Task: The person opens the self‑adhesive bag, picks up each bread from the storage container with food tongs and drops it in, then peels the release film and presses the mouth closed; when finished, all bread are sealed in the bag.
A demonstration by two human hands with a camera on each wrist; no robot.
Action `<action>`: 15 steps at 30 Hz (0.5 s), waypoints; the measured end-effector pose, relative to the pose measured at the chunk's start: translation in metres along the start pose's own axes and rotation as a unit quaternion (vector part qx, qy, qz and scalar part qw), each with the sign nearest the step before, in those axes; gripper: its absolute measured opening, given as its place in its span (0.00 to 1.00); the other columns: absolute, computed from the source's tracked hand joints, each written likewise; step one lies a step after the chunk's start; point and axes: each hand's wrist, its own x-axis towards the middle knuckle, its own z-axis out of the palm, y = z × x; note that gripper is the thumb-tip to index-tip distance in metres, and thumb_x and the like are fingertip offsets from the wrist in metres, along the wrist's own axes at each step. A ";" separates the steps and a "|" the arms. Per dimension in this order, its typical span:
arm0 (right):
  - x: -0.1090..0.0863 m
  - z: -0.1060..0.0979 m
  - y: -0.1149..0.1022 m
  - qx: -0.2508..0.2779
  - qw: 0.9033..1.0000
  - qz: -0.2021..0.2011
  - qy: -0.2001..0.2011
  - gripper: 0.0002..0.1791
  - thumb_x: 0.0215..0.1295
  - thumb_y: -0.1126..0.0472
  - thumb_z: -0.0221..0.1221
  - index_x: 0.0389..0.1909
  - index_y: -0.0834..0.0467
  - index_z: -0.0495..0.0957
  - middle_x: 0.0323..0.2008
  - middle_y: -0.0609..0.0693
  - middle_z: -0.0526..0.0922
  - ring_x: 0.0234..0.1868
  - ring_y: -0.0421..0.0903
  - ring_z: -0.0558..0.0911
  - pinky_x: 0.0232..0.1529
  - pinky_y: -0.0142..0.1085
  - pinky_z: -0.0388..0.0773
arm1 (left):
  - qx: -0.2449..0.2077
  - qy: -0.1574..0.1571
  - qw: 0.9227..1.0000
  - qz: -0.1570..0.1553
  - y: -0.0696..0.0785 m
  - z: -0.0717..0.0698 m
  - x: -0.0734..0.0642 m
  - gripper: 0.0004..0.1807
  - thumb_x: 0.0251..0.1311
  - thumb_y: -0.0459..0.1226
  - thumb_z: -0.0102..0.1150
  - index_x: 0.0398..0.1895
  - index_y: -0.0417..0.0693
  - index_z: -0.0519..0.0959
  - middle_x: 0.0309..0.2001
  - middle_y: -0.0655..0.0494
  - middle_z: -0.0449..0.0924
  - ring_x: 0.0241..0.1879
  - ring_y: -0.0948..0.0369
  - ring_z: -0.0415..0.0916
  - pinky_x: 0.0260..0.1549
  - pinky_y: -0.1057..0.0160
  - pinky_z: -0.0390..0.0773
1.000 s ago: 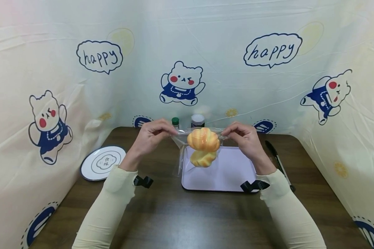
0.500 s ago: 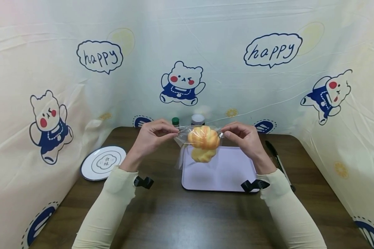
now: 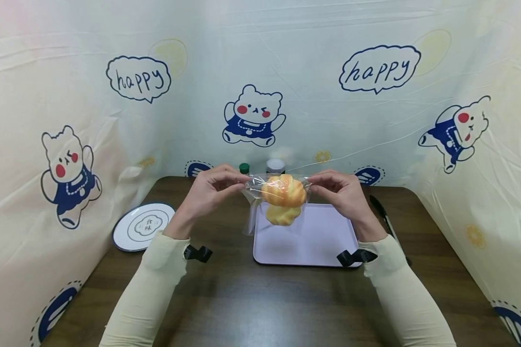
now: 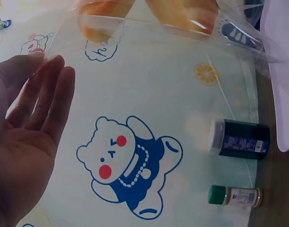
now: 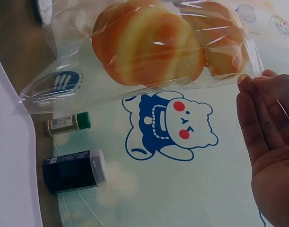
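A clear plastic bag (image 3: 255, 193) hangs in the air between both hands, above the lilac tray (image 3: 325, 236). Inside it are golden-brown bread rolls (image 3: 283, 191), one above a paler one in the head view. My left hand (image 3: 212, 189) pinches the bag's upper left corner between thumb and fingertips. At the upper right corner, my right hand (image 3: 337, 193) does the same. In the right wrist view the bag's film (image 5: 78, 90) stretches around the bread, with the right hand (image 5: 272, 127) gripping its edge.
A white plate (image 3: 144, 226) lies at the left, and black-tipped tongs (image 3: 384, 217) lie at the right. Behind the bag stand a green-capped bottle (image 3: 244, 168) and a white-lidded jar (image 3: 275, 166). A printed curtain surrounds the wooden table (image 3: 260, 308).
The bag and bread have risen slightly and the bag's top edge has shifted between the fingers. Both hands have stayed almost in place, still pinching the corners.
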 end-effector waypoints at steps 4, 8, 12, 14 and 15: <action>0.001 0.001 0.000 0.006 1.000 -0.008 0.015 0.10 0.58 0.76 0.65 0.41 0.71 0.84 0.40 0.42 0.88 0.35 0.38 0.85 0.34 0.26 0.82 | -0.004 -0.002 1.000 -0.001 0.000 0.000 0.000 0.13 0.60 0.44 0.69 0.48 0.57 0.87 0.44 0.58 0.80 0.44 0.56 0.75 0.40 0.70 0.80; 0.002 0.002 -0.001 0.003 1.000 -0.018 0.024 0.09 0.58 0.77 0.65 0.41 0.71 0.84 0.39 0.42 0.88 0.34 0.37 0.84 0.33 0.26 0.81 | -0.006 -0.019 1.000 0.003 0.002 0.001 0.001 0.13 0.62 0.41 0.67 0.50 0.55 0.84 0.44 0.55 0.80 0.42 0.56 0.78 0.41 0.68 0.82; 0.002 0.004 -0.003 0.000 0.999 -0.015 0.028 0.09 0.59 0.76 0.65 0.41 0.72 0.83 0.39 0.39 0.87 0.33 0.37 0.83 0.32 0.25 0.81 | -0.006 -0.064 0.998 0.002 0.006 0.006 0.003 0.18 0.66 0.39 0.62 0.58 0.57 0.76 0.48 0.51 0.80 0.41 0.54 0.79 0.41 0.62 0.82; 0.002 0.006 -0.005 0.004 1.000 -0.011 0.028 0.09 0.59 0.75 0.65 0.41 0.71 0.84 0.40 0.41 0.88 0.34 0.38 0.84 0.34 0.25 0.82 | 0.004 -0.084 0.996 -0.003 0.008 0.009 0.004 0.22 0.66 0.42 0.60 0.63 0.59 0.74 0.52 0.52 0.79 0.42 0.54 0.77 0.39 0.60 0.81; 0.002 0.008 -0.005 0.007 1.000 -0.010 0.027 0.09 0.59 0.75 0.65 0.41 0.69 0.85 0.40 0.43 0.88 0.34 0.38 0.84 0.34 0.26 0.82 | 0.012 -0.092 0.996 -0.004 0.009 0.011 0.005 0.24 0.65 0.44 0.60 0.65 0.61 0.74 0.53 0.53 0.78 0.42 0.54 0.76 0.39 0.60 0.80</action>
